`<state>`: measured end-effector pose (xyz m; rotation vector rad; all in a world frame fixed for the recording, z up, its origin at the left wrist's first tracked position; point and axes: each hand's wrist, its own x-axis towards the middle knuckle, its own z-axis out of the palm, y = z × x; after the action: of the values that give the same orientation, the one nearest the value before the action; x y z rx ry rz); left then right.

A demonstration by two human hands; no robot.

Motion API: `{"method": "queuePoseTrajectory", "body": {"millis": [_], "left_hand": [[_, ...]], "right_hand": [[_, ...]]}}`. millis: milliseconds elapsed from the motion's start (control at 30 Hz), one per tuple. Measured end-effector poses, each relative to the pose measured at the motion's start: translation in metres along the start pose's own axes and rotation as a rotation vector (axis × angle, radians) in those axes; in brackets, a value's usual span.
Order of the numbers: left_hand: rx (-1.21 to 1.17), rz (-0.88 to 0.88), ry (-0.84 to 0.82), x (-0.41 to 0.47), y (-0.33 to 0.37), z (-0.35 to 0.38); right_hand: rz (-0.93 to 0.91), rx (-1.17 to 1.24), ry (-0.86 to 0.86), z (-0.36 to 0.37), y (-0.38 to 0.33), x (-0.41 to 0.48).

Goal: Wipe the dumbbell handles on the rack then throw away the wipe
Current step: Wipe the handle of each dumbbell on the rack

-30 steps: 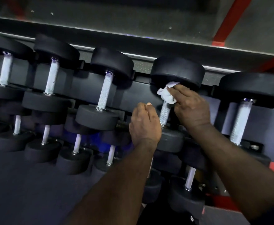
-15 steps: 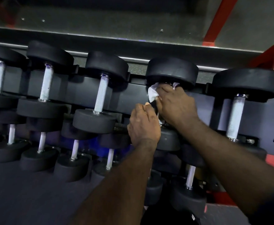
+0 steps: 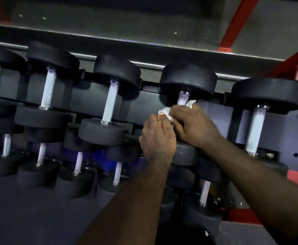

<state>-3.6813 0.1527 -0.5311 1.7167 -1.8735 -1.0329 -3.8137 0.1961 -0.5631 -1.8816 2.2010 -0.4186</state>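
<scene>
Sliding down now, the right hand (image 3: 196,128) is dragging the wipe (image 3: 166,111) along the top-row handle (image 3: 183,99), fingers clenching it tight, upper end showing bare. Beside it the left hand (image 3: 158,137) is curling; gripping what, I can't tell. This handle is probably nearing done.

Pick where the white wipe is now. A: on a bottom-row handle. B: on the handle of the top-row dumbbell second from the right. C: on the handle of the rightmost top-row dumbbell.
B: the right hand holds the white wipe against the handle of that dumbbell, just below its upper head.
</scene>
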Motion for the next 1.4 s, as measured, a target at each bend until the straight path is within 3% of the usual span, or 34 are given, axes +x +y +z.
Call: {"method": "queuePoseTrajectory", "body": {"millis": [100,233,300,400,467,567,633,733,900,967,1067,1167,1300,1333,1400], "left_hand": [[0.017,-0.007,-0.007,0.0,0.001,0.0],[0.015,-0.029,-0.016,-0.001,0.004,-0.001],[0.016,-0.028,-0.014,-0.001,0.004,-0.001],[0.018,-0.027,-0.014,-0.002,0.004,-0.001],[0.025,-0.03,-0.014,-0.002,0.005,-0.001],[0.02,-0.021,-0.003,-0.001,0.003,0.0],[0.021,-0.015,0.004,0.001,0.003,0.001],[0.026,-0.016,0.008,0.0,0.003,0.002],[0.019,-0.015,0.011,0.002,0.001,0.003],[0.021,-0.007,0.019,0.002,0.0,0.004],[0.024,0.007,0.027,0.002,-0.001,0.004],[0.039,0.009,0.037,0.003,-0.001,0.005],[0.017,0.018,0.041,0.003,-0.003,0.006],[0.019,0.021,0.044,0.004,-0.005,0.006],[0.022,0.018,0.052,0.005,-0.006,0.008]], "right_hand": [[-0.13,0.207,-0.131,-0.009,0.016,-0.003],[0.066,0.137,0.192,-0.012,0.022,0.016],[0.107,0.154,0.259,-0.009,0.014,0.013],[0.094,0.394,0.124,-0.008,0.002,-0.022],[0.247,0.563,0.078,-0.011,-0.003,-0.044],[0.614,0.575,0.35,-0.006,0.005,-0.037],[0.761,0.618,0.466,-0.004,0.013,-0.013],[0.781,0.742,0.301,0.007,0.013,0.008],[0.771,1.102,-0.037,0.01,-0.011,-0.035],[0.782,1.176,0.011,0.0,0.002,-0.023],[0.858,1.257,0.285,-0.009,0.027,0.017],[0.833,1.208,0.33,-0.004,0.012,0.013],[0.612,0.999,-0.004,-0.002,-0.015,-0.044],[0.574,0.882,0.001,-0.006,-0.013,-0.046],[0.578,0.764,0.204,-0.017,-0.005,-0.024]]}}
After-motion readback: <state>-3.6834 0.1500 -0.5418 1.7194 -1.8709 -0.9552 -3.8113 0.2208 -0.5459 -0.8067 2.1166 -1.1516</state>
